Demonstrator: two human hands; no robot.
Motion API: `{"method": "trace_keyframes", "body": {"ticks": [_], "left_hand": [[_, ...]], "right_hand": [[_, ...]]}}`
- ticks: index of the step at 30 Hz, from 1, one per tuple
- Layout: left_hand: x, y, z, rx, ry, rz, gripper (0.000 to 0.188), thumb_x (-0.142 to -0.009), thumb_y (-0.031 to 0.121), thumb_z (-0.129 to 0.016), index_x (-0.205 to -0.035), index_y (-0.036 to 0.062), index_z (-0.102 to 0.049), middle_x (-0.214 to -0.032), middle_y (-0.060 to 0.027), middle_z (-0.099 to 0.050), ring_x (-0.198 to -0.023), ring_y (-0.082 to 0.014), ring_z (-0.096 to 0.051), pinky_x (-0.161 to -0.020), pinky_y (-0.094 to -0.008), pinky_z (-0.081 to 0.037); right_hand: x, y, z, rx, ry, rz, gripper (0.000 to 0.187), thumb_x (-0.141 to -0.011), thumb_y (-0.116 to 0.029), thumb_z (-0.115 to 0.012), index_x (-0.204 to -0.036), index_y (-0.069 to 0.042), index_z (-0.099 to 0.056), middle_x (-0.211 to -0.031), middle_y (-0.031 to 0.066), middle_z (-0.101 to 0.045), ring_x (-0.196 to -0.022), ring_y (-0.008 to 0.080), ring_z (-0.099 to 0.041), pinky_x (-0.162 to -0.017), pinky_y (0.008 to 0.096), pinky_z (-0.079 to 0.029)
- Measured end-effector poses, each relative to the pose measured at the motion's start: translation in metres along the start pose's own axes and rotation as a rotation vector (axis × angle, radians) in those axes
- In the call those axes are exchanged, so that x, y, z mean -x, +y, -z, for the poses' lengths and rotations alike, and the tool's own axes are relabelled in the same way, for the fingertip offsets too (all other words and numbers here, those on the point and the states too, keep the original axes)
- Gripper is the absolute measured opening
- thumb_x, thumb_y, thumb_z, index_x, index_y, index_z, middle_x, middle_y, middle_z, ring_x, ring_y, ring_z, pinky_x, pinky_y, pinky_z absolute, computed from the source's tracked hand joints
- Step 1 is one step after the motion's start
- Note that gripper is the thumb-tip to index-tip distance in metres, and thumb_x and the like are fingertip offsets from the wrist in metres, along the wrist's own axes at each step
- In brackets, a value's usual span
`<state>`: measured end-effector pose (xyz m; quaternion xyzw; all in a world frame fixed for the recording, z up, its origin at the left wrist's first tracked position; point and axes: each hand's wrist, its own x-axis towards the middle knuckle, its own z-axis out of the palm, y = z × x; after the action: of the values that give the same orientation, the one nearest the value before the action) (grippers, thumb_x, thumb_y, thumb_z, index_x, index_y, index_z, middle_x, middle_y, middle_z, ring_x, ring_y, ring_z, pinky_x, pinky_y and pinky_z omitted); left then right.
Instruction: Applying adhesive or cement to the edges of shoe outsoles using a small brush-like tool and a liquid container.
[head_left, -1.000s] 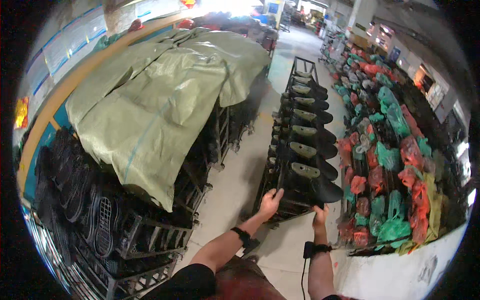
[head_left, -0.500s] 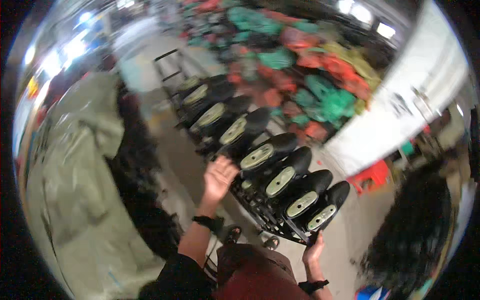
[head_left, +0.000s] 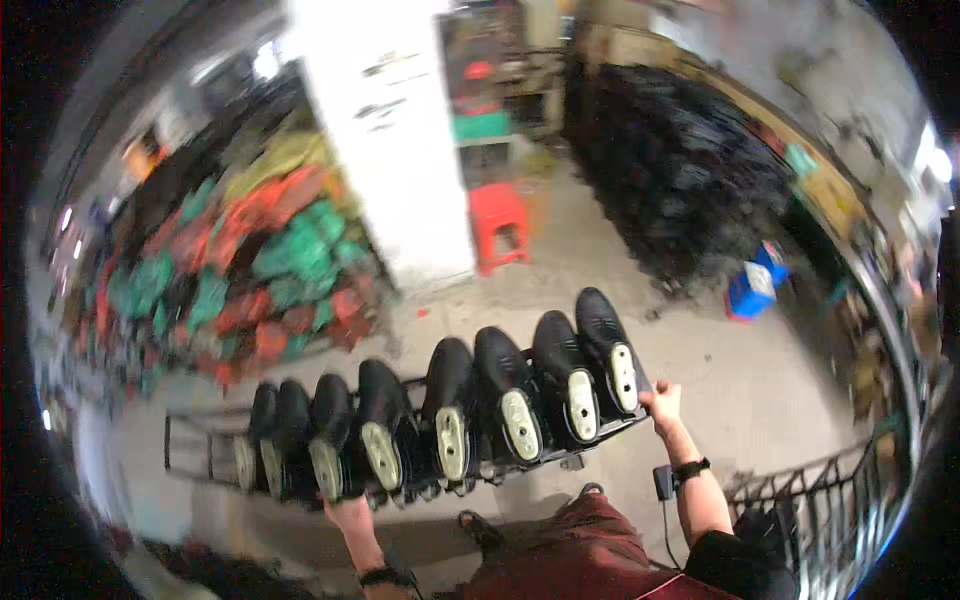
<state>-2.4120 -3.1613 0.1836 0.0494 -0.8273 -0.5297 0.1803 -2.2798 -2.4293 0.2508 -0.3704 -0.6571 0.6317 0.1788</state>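
Shoe rack [head_left: 620, 430], black and long, spans the space in front of us, just past our dark red shorts [head_left: 565, 560] and sandalled feet [head_left: 483, 533]. Our left hand [head_left: 350, 512] is at its near edge, below the shoes; the fingertips are hidden there, so we cannot tell how firmly they close. Our right hand [head_left: 664, 403] touches the rack's right end, fingers and thumb lying against the corner; whether they pinch it we cannot tell. A dark band [head_left: 690, 468] circles our right wrist. Eight black shoes [head_left: 452, 375] stand in a row, toes pointing away from us, pale oval plates showing at the heel ends. Beyond, over the pale floor [head_left: 690, 345], we see a blue box [head_left: 752, 290] to the right, a red stool [head_left: 500, 222], heaped red and green bags [head_left: 305, 245] to the left, a white pillar [head_left: 385, 170] and a blurred dark pile [head_left: 670, 165].
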Motion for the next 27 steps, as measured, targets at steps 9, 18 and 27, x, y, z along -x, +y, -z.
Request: {"method": "trace_keyframes", "body": {"ticks": [9,18,27], "left_hand": [[0.016,-0.014,0.169,-1.254,-0.197,-0.19,0.039,-0.104,0.039,-0.056,-0.106,0.0005,-0.064,-0.102,-0.0146,-0.064,-0.097,-0.0288,-0.064,-0.093,-0.0441,-0.052],[-0.098,0.095,0.226,-0.927,-0.3,-0.396,0.052,-0.091,0.045,-0.078,-0.065,0.002,-0.065,-0.054,-0.0142,-0.056,-0.045,-0.0279,-0.045,-0.048,-0.0463,-0.039],[-0.135,0.108,0.161,-1.219,-0.399,-0.363,0.056,-0.1,0.05,-0.06,-0.074,0.0017,-0.066,-0.06,-0.0154,-0.056,-0.052,-0.0276,-0.05,-0.053,-0.0455,-0.041]], "right_hand": [[0.013,0.018,0.008,-0.055,0.266,0.009,0.028,-0.06,-0.003,-0.087,-0.074,-0.002,-0.063,-0.071,-0.0008,-0.06,-0.064,0.0123,-0.054,-0.058,0.0297,-0.046],[0.039,-0.005,-0.027,-0.186,0.52,0.04,0.032,-0.064,-0.005,-0.088,-0.088,0.004,-0.068,-0.08,0.0072,-0.069,-0.069,0.0148,-0.062,-0.062,0.0308,-0.05],[0.019,0.049,-0.03,-0.134,0.71,-0.019,0.051,-0.072,-0.007,-0.088,-0.111,0.007,-0.059,-0.104,0.0125,-0.072,-0.094,0.0224,-0.068,-0.087,0.0342,-0.056]]}}
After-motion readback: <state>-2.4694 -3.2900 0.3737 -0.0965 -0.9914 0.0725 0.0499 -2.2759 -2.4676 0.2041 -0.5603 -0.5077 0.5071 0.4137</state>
